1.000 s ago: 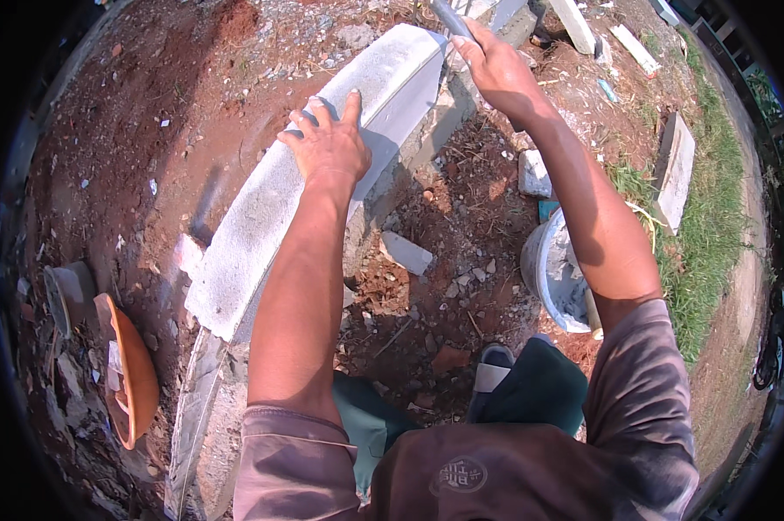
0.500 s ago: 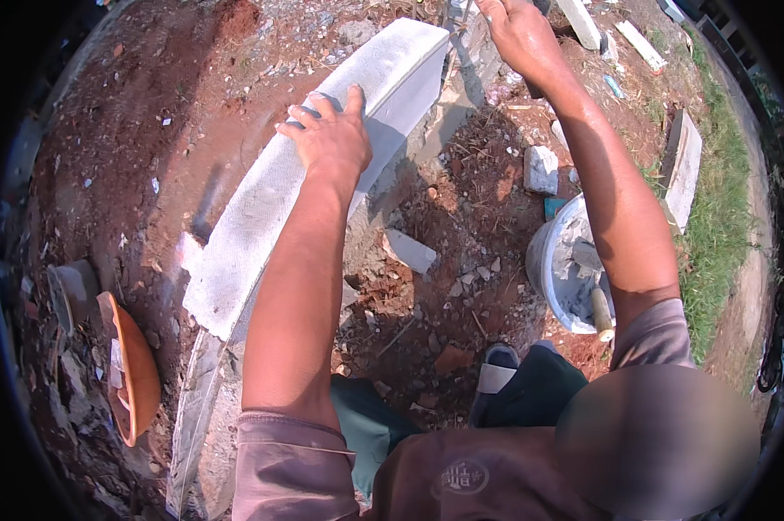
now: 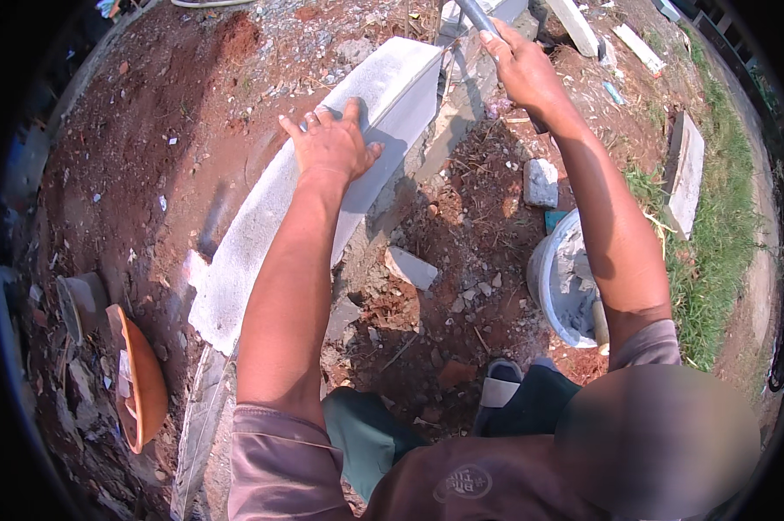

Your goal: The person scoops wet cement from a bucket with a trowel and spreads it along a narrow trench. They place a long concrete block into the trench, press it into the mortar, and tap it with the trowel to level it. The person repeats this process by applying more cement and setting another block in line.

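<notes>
My left hand [image 3: 329, 149] lies with spread fingers on the top face of a long, light grey concrete block [image 3: 262, 217]. The block runs diagonally along a narrow masonry base [image 3: 203, 417], and its near left end is ragged. Off the block's far end, my right hand [image 3: 524, 68] is closed around a tool with a grey shaft [image 3: 475, 16]. The dark butt of its grip shows under my wrist, while its head lies beyond the upper edge. Beneath my right forearm stands a white bucket [image 3: 541, 276] of grey mortar, with a wooden-handled tool [image 3: 599, 323] in it.
An orange basin [image 3: 145, 382] tilts at the left beside a grey container [image 3: 83, 304]. Block offcuts [image 3: 541, 182] and a broken piece [image 3: 412, 267] lie on reddish soil. A longer slab [image 3: 685, 174] rests by the grass at the right. My feet are close below.
My right hand has come slightly lower and nearer, bringing the tool's grey shaft into view. My left hand has shifted a little on the block, its thumb now toward the side face.
</notes>
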### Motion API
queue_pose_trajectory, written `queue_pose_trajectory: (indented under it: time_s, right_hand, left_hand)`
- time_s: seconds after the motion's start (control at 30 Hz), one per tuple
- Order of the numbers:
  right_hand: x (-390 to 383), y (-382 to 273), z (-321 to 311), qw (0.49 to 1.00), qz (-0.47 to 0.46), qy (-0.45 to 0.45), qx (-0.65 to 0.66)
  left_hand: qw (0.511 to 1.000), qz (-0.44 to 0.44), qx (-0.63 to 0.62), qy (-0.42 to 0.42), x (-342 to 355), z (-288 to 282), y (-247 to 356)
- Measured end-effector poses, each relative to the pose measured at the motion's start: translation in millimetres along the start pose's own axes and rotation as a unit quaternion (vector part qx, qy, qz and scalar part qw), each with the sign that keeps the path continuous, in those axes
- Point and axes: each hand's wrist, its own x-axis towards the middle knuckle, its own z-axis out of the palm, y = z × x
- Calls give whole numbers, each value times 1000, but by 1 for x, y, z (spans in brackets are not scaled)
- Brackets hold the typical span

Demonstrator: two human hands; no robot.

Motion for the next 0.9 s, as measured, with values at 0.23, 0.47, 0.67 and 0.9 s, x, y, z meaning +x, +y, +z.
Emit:
queue_pose_trajectory:
  time_s: [0.23,0.47,0.67,0.9]
  right_hand:
    - [-34,37,-9,994,90,-20,67]
    - [-52,60,-10,969,202,-50,133]
    - [-73,36,-14,946,287,-49,144]
    - [-85,-1,-32,862,452,-155,169]
  left_hand:
    - [999,-2,-41,31,10,3,1]
    - [998,4,-53,-30,17,-19,4]
    - [998,-9,-59,-18,42,-14,11]
    - [995,-4,6,-96,48,-3,19]
